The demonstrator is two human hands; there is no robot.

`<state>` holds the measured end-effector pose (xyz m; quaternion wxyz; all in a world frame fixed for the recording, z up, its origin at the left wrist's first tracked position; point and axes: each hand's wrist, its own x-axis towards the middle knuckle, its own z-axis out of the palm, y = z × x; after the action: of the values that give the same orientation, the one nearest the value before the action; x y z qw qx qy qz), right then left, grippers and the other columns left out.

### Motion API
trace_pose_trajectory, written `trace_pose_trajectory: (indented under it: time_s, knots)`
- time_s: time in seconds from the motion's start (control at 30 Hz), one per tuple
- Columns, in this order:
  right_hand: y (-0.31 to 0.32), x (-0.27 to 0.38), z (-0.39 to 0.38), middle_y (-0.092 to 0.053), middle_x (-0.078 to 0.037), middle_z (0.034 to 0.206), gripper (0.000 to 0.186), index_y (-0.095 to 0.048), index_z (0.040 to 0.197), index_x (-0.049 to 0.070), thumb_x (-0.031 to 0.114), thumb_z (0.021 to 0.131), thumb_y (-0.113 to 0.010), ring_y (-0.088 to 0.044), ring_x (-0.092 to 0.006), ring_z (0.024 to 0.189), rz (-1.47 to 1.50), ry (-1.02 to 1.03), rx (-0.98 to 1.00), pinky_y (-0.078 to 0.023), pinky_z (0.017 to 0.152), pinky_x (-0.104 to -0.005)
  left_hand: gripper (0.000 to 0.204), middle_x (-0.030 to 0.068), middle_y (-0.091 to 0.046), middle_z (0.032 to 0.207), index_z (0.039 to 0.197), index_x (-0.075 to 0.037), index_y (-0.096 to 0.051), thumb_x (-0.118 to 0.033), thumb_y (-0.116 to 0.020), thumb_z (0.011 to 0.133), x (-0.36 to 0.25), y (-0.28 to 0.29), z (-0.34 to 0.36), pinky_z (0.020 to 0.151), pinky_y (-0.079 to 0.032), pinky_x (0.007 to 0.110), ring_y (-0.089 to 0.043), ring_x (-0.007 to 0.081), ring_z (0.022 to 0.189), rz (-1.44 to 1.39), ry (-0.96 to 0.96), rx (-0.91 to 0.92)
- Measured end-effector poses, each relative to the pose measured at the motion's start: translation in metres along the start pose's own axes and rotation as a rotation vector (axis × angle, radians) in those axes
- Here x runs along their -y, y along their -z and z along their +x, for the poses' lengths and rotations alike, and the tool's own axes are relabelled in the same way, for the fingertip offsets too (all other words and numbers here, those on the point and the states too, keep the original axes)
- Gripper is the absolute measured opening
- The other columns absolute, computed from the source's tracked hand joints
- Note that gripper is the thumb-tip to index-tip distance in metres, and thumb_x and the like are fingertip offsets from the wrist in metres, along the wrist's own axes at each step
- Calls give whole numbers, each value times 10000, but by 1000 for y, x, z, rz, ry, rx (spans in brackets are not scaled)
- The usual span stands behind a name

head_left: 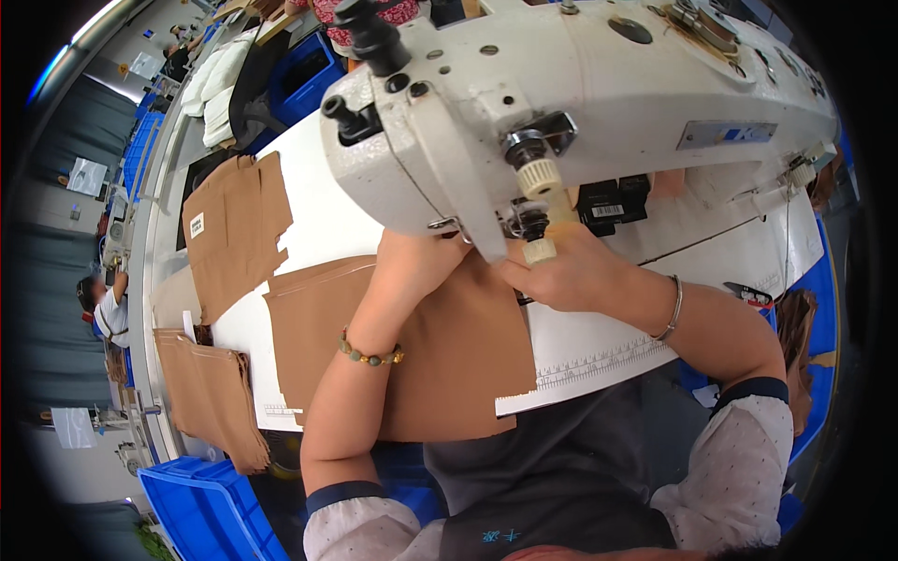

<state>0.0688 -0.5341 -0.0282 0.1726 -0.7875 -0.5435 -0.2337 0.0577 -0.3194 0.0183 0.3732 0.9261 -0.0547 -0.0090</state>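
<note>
Reaching my left hand (413, 266) and right hand (572, 268) to flat, plain brown cloth (458, 365) under the sewing machine (571, 93).
A blue bin (829, 318) holds crumpled brown pieces (797, 337); my fingers (516, 273) are partly hidden, so I can't tell if they grip.

plain brown cloth (458, 374) at six o'clock; more brown pieces (238, 243) at nine; off-white sewing machine (599, 79) at one, with a cream knob (540, 178); blue crate (201, 505) between seven and eight; charcoal apron (543, 467) at five; white sleeve (734, 458) with small dark dots and navy cuff (751, 390) at four; silver bangle (672, 309) at three; red-and-pale patterned garment (402, 11) at twelve
</note>
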Motion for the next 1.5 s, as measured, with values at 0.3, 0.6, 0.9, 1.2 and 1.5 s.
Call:
trace_pose_trajectory:
  time_s: [0.3, 0.6, 0.9, 1.2, 1.5]
  knots:
    - [15, 31, -11, -677, -122, 899, 175, -658, 863, 21, 149, 743, -650, -622, -155, 571, 25, 246, -22, -481, 466, -293, 281, 37, -736, 857, 994, -2, -736, -225, -831, 853, -3, 20, -17, 737, -524, 288, -635, 118, 759, 244, 87, 35]
    - [19, 40, -10, -715, -172, 946, 220, -714, 961, -24, 113, 796, -660, -601, -111, 579, -37, 334, -12, -425, 482, -231, 273, -24, -636, 745, 879, 9, -711, -216, -861, 845, 26, 23, -21, 625, -439, 282, -489, 79, 685, -14, 24, 60]
    - [20, 40, -12, -676, -211, 842, 250, -695, 829, -66, 159, 730, -648, -624, -162, 547, -29, 327, -58, -489, 440, -277, 366, 51, -483, 613, 853, 45, -669, -289, -817, 879, 23, 22, -24, 551, -364, 325, -375, 132, 612, 223, -10, 52]
    - [17, 34, -10, -711, -163, 927, 217, -715, 932, -16, 126, 780, -653, -570, -97, 538, -76, 278, -22, -437, 463, -228, 397, 67, -508, 618, 823, 50, -627, -280, -847, 847, 20, 25, -22, 555, -377, 358, -380, 151, 602, 199, -135, -24]
    - [29, 44, -13, -693, -119, 878, 227, -707, 895, -2, 154, 740, -653, -542, -90, 529, 17, 426, -21, -399, 462, -227, 244, -3, -684, 770, 905, 31, -706, -166, -831, 836, 69, 113, -46, 645, -478, 288, -600, 90, 703, 91, 307, 191]
